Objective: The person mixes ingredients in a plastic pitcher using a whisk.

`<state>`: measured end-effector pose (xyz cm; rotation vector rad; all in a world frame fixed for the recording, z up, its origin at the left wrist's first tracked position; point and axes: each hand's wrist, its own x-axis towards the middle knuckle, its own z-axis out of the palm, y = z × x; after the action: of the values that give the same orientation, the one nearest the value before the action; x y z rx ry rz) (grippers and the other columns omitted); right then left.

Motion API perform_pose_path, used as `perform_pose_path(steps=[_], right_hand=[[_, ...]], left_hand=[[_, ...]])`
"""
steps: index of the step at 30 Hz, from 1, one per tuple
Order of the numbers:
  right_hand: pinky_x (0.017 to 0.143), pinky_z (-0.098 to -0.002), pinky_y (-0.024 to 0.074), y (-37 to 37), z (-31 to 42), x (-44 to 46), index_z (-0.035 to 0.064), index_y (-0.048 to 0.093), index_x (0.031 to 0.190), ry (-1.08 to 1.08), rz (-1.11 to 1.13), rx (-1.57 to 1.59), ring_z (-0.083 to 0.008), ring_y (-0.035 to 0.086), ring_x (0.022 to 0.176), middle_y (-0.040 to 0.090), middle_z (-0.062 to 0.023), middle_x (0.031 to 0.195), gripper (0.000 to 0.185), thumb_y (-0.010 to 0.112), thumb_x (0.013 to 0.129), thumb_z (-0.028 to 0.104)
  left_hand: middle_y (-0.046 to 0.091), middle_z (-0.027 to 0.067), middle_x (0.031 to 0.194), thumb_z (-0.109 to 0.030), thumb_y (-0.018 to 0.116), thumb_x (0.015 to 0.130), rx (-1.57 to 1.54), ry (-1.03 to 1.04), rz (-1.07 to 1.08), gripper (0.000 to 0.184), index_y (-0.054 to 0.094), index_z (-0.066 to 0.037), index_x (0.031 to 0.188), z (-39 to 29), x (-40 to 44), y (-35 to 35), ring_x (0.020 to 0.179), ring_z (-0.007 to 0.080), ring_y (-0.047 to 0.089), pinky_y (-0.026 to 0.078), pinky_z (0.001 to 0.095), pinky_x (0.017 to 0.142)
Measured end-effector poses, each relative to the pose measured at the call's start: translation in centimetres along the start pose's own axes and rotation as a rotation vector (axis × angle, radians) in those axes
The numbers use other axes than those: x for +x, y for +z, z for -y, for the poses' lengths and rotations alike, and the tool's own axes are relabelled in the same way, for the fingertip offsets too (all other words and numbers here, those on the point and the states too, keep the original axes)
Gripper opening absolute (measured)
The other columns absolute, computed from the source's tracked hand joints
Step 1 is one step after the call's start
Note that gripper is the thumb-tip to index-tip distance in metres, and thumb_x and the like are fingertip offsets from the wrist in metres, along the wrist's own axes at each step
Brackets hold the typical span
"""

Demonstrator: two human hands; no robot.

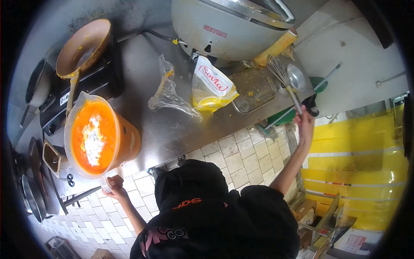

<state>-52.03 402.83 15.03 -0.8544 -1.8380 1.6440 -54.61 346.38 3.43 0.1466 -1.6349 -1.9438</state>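
Note:
My left hand (115, 188) is closed around the handle of a large clear pitcher (129, 140) at the left edge of the steel counter. Orange liquid (82, 129) fills the pitcher, with a heap of white powder (94, 140) on its surface. On the right, my right hand (305, 123) grips the handle of a metal whisk (278, 71), whose wires point up and left over the counter near a small metal bowl (296, 77). Between the hands lie a white and yellow Sovia bag (212, 82) and a crumpled clear plastic bag (168, 95).
A stove (101, 82) with a brown pan (84, 47) stands at the back left. Behind the bags are a large grey cooker (224, 36) and a metal tray (253, 90). Scissors (67, 180) and dark pans (32, 196) are at the left. Yellow strips (353, 164) hang at the right.

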Motion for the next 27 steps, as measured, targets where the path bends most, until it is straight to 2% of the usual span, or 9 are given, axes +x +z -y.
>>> perform_pose_path(steps=[5, 6, 7, 8, 9, 12, 15, 20, 27], right_hand=[[0.041, -0.0166, 0.0266, -1.0, 10.1, -4.1, -0.0106, 0.053, 0.094, -0.128, 0.118, -0.079, -0.0027, 0.034, 0.048, 0.047, -0.0006, 0.064, 0.036, 0.045, 0.088, 0.024], [0.041, -0.0166, 0.0268, -0.9, 11.7, -4.2, -0.0102, 0.052, 0.095, -0.153, 0.179, -0.107, -0.0030, 0.034, 0.048, 0.047, -0.0002, 0.062, 0.037, 0.045, 0.088, 0.025], [0.041, -0.0167, 0.0268, -0.5, 12.9, -4.2, -0.0099, 0.052, 0.095, -0.188, 0.202, -0.119, -0.0031, 0.034, 0.047, 0.046, 0.0003, 0.061, 0.039, 0.046, 0.088, 0.028], [0.041, -0.0171, 0.0260, 1.5, 14.5, -4.9, -0.0096, 0.053, 0.094, -0.260, 0.183, -0.169, -0.0031, 0.033, 0.046, 0.044, 0.0011, 0.059, 0.039, 0.046, 0.087, 0.029], [0.040, -0.0177, 0.0249, 2.9, 15.7, -4.8, -0.0088, 0.053, 0.092, -0.293, 0.236, -0.198, -0.0030, 0.031, 0.045, 0.041, 0.0018, 0.057, 0.039, 0.045, 0.088, 0.029], [0.040, -0.0182, 0.0245, 10.6, 19.7, -5.9, -0.0074, 0.053, 0.090, -0.384, 0.534, -0.247, -0.0032, 0.030, 0.044, 0.037, 0.0027, 0.054, 0.035, 0.043, 0.088, 0.027], [0.039, -0.0201, 0.0289, 18.7, 22.5, -7.6, -0.0059, 0.055, 0.082, -0.423, 0.790, -0.317, -0.0052, 0.032, 0.043, 0.037, 0.0013, 0.051, 0.027, 0.049, 0.085, 0.020], [0.038, -0.0203, 0.0312, 29.3, 25.1, -12.4, -0.0059, 0.059, 0.083, -0.505, 1.200, -0.544, -0.0058, 0.040, 0.042, 0.045, -0.0009, 0.054, 0.020, 0.055, 0.081, 0.013], [0.038, -0.0181, 0.0305, 38.5, 21.0, -17.2, -0.0046, 0.060, 0.079, -0.634, 1.382, -0.482, -0.0042, 0.042, 0.042, 0.051, -0.0006, 0.056, 0.014, 0.063, 0.075, 0.008]], left_hand=[[0.034, -0.0004, 0.046, -0.019, 0.053, 0.076, -0.039, 0.030, -0.097, 0.028, 0.034, -0.006, 0.059, 2.1, -0.5, -1.3, 0.038, 0.0081, 0.029, 0.024, 0.0205, 0.034], [0.038, 0.0012, 0.052, -0.017, 0.054, 0.076, 0.012, -0.094, -0.226, 0.022, 0.037, -0.006, 0.066, 1.4, -0.9, -0.7, 0.042, 0.0088, 0.033, 0.028, 0.0214, 0.036], [0.042, 0.0026, 0.058, -0.018, 0.054, 0.076, -0.017, -0.114, -0.183, 0.019, 0.040, -0.007, 0.077, 3.9, -1.5, -3.2, 0.046, 0.0097, 0.036, 0.032, 0.0217, 0.038], [0.045, 0.0037, 0.062, -0.020, 0.055, 0.078, -0.053, -0.112, -0.363, 0.020, 0.040, -0.008, 0.084, 3.4, -2.0, -1.5, 0.048, 0.0099, 0.040, 0.035, 0.0211, 0.041], [0.048, 0.0041, 0.064, -0.021, 0.055, 0.080, -0.010, -0.151, 0.045, 0.023, 0.039, -0.007, 0.090, 4.7, -1.9, -5.1, 0.048, 0.0092, 0.042, 0.036, 0.0200, 0.042], [0.052, 0.0041, 0.063, -0.018, 0.056, 0.079, 0.024, -0.057, 0.077, 0.017, 0.046, -0.004, 0.083, 2.5, -1.5, -3.3, 0.048, 0.0080, 0.045, 0.035, 0.0181, 0.042], [0.051, 0.0018, 0.049, -0.016, 0.058, 0.073, 0.244, -0.098, 0.038, 0.020, 0.056, -0.003, 0.058, 1.6, -0.9, -2.6, 0.044, 0.0105, 0.049, 0.037, 0.0240, 0.042], [0.052, 0.0042, 0.047, -0.014, 0.057, 0.066, 0.334, 0.047, 0.141, 0.013, 0.057, -0.006, 0.057, 0.2, 0.0, -2.2, 0.041, 0.0193, 0.051, 0.039, 0.0283, 0.044], [0.047, 0.0053, 0.043, -0.008, 0.058, 0.059, 0.299, 0.143, 0.144, 0.009, 0.053, -0.005, 0.052, -0.9, 0.7, -1.4, 0.037, 0.0210, 0.048, 0.036, 0.0288, 0.040]])
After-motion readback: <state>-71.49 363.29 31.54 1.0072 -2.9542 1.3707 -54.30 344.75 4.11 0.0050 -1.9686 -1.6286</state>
